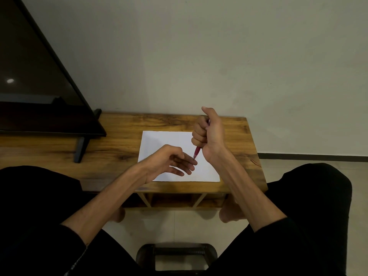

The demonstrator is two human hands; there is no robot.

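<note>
A white sheet of paper [157,143] lies flat on a low wooden table [123,136]. My right hand [209,134] is raised above the sheet's right side and grips a red pen [197,151] in a fist, thumb up, tip pointing down-left. My left hand [169,162] hovers over the lower middle of the paper with its fingers straight and loosely spread. The pen's tip touches or nearly touches a left fingertip. Most of the pen's barrel is hidden inside the fist.
A dark flat screen [33,76] on black feet stands on the table's left part. A pale wall rises behind. My knees in black trousers flank the table, and a black stool frame [175,253] is on the tiled floor between them.
</note>
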